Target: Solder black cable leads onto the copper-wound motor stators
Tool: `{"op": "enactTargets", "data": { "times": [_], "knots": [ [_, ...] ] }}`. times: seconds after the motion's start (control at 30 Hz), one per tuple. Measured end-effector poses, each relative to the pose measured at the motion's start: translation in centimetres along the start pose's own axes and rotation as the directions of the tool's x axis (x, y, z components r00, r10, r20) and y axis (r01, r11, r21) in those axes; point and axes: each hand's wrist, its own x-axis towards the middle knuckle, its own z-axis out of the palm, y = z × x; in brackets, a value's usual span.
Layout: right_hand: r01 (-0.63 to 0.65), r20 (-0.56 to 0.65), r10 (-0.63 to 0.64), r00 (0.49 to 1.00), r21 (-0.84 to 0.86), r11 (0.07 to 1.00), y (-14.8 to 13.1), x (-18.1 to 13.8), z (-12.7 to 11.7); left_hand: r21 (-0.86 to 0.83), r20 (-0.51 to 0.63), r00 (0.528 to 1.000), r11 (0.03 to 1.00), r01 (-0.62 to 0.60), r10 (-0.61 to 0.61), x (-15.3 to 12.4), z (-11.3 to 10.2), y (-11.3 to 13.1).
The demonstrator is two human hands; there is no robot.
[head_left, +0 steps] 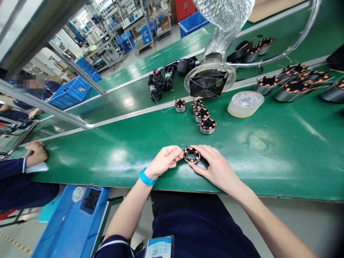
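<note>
A motor stator (pixel 191 155), a metal ring with copper windings and black insulation, is on the green bench near its front edge. My right hand (pixel 212 165) is closed around its right side, thumb at the near edge and fingers at the far edge. At the stator's left side, my left hand (pixel 170 157), with a blue band at the wrist, is closed in a pinch. What lies between those fingertips is too small to make out. Thin wire ends stick up from the stator's far left rim. Beyond it stand several similar stators (pixel 208 126).
A fan (pixel 208 85) on a foil duct (pixel 227 21) faces the bench (pixel 129 143). A round tub (pixel 245 104) of small bits and larger stators (pixel 291 89) stand to the right. Coiled cables (pixel 161 80) lie behind. Another person's hands (pixel 36 152) rest at the left; a blue bin (pixel 67 222) sits below.
</note>
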Motion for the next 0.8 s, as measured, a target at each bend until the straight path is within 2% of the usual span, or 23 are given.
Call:
{"op": "enactTargets", "data": {
  "times": [0.1, 0.2, 0.3, 0.43, 0.6, 0.7, 0.8],
  "knots": [
    [0.005, -0.003, -0.005, 1.0, -0.022, 1.0, 0.1, -0.2, 0.2, 0.097, -0.025, 0.999, 0.995, -0.04, 0.042, -0.1, -0.4, -0.4],
    [0.005, -0.03, -0.007, 1.0, -0.074, 0.997, 0.4, -0.5, 0.6, 0.143, -0.092, 0.987, 0.982, -0.119, 0.133, -0.2, -0.7, -1.2],
    [-0.033, -0.082, 0.022, 0.996, -0.14, 0.99, 0.6, -0.8, 0.9, 0.187, -0.098, 0.972, 0.963, -0.195, 0.215, -0.4, -0.8, -2.2],
    [-0.094, -0.106, 0.077, 0.991, -0.165, 0.982, 0.8, -0.7, 1.1, 0.404, -0.052, 0.95, 0.876, -0.262, 0.308, -0.1, -0.4, -2.8],
    [-0.109, -0.106, 0.101, 0.989, -0.071, 0.992, 1.2, -0.7, 0.9, 0.555, -0.023, 0.911, 0.763, -0.332, 0.413, 1.4, 0.6, -2.4],
    [-0.126, -0.12, 0.122, 0.985, -0.022, 0.992, 1.4, -0.8, 0.9, 0.577, -0.114, 0.873, 0.747, -0.33, 0.474, 2.7, 0.5, -2.4],
    [-0.129, -0.12, 0.126, 0.985, -0.023, 0.991, 1.5, -0.7, 1.1, 0.588, -0.22, 0.84, 0.755, -0.291, 0.495, 4.8, -0.7, -2.1]
  ]
}}
